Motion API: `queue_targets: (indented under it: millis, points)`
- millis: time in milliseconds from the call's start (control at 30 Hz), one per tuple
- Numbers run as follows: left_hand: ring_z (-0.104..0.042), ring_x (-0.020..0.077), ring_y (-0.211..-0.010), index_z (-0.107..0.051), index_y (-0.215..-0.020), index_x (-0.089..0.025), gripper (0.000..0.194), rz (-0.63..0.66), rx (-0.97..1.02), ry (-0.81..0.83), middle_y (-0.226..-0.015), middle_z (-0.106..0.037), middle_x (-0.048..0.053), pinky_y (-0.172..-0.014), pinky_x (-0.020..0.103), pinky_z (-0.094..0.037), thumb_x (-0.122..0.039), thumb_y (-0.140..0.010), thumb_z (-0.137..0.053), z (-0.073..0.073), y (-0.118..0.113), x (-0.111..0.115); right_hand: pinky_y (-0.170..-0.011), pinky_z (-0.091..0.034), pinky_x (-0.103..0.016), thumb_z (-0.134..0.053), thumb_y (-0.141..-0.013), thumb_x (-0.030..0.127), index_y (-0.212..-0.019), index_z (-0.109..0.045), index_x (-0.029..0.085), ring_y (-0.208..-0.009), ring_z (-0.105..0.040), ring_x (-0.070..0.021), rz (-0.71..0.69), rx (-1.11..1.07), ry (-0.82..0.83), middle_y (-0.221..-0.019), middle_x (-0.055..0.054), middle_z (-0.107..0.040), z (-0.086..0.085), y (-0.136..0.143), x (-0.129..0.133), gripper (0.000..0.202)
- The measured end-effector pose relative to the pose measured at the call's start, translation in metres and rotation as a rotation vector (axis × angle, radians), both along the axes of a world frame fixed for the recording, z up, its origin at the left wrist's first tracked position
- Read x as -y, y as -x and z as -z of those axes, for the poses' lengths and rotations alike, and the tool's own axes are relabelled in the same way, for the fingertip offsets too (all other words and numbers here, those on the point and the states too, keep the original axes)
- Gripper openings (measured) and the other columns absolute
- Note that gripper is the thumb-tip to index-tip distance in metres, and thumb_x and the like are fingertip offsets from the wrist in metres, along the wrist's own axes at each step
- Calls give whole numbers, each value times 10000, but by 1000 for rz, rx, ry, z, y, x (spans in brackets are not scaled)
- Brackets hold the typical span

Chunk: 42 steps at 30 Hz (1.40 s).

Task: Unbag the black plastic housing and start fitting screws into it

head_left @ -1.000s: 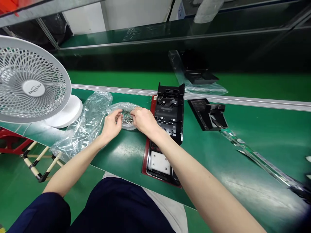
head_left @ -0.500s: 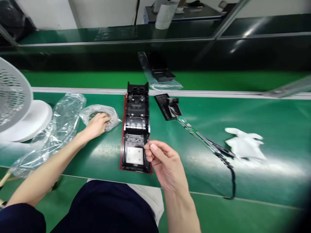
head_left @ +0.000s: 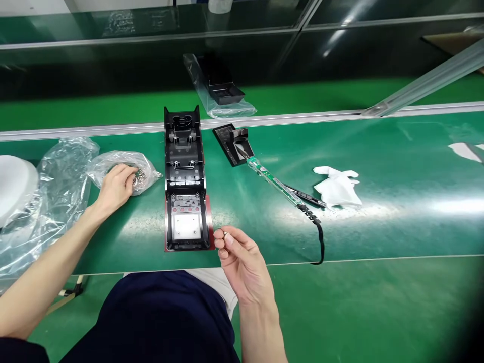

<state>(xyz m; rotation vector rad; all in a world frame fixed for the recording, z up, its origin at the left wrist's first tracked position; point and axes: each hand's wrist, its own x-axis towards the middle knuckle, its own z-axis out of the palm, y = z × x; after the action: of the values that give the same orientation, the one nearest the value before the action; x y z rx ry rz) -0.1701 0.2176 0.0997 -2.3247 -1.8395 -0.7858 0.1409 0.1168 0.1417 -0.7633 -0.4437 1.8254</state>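
My left hand (head_left: 116,187) reaches into a clear plastic bag (head_left: 101,164) of small metal screws (head_left: 140,176). Its fingers are bent and pressed together at the screws; whatever lies between the fingertips is hidden. Near the bench's front edge, my right hand (head_left: 244,262) pinches a tiny metal screw (head_left: 225,234) between thumb and fingers. Just left of it lies a long black plastic housing (head_left: 184,176), open side up, with a silvery plate (head_left: 186,227) in its near section. A red sheet (head_left: 209,217) shows beneath the housing.
Right of the housing lie a black plastic part (head_left: 226,143), a slim corded tool with a green circuit board (head_left: 270,179), a black pen-shaped tool (head_left: 308,196) and a white glove (head_left: 336,187). Behind the metal rail (head_left: 287,119) sits a bagged black tray (head_left: 227,94). Clear plastic (head_left: 68,166) lies left.
The view has swung right and down, so the bench items appear farther left and higher. My left hand stays at the bag, and my right hand keeps its pinch beside the housing.
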Motion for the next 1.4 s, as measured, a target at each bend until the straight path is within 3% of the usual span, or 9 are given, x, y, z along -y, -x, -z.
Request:
queue_targets:
  millis: [267,467,633,800,1000,1200,1400]
  points:
    - [-611,140,-809,-637,-994,-126,167,24,189,-283,-879,-648,69,-748,269,-518,-127,-872,-523,-17,-25,35,-591,-536,-112,-876,-783,257,-868,-749,239,-644,-587,-96,59,75,-143,-806,-46,-620,5,2,0,154]
    - [-621,131,-828,-610,-1006,-135,251,155,329,-378,-883,-643,65,-754,263,-528,3,-797,-589,-13,-61,60,-622,-516,-125,-848,-813,248,-879,-756,257,-669,-572,-89,36,141,-195,-844,-50,-600,6,6,-1,114]
    - [-614,118,-796,-592,-1008,-143,262,255,364,-412,-871,-638,56,-710,248,-532,12,-797,-586,-7,-74,47,-645,-498,-153,-818,-839,241,-894,-758,246,-688,-555,-94,53,216,-267,-854,-52,-566,7,9,0,83]
    - [-608,132,-780,-578,-1013,-128,286,364,412,-520,-856,-626,73,-641,248,-520,30,-775,-578,4,-70,38,-626,-469,-160,-757,-876,200,-891,-731,241,-701,-538,-100,52,271,-302,-826,-42,-545,8,13,3,50]
    - [-612,130,-783,-585,-1001,-113,282,287,444,-504,-850,-634,82,-668,243,-529,37,-762,-597,15,-63,36,-617,-475,-179,-719,-881,176,-909,-717,242,-677,-535,-107,55,341,-339,-817,-44,-546,10,16,-1,71]
    - [-615,120,-779,-567,-1015,-151,267,248,458,-470,-850,-630,55,-664,239,-534,2,-797,-585,17,-65,33,-635,-526,-172,-710,-865,134,-925,-737,226,-698,-575,-120,60,478,-363,-849,-67,-586,7,11,-25,113]
    - [-612,112,-757,-563,-1004,-142,251,245,470,-481,-845,-628,57,-637,218,-518,2,-799,-584,17,-66,31,-715,-590,-198,-764,-830,183,-917,-755,200,-698,-630,-153,138,814,-445,-865,-76,-625,0,7,-52,89]
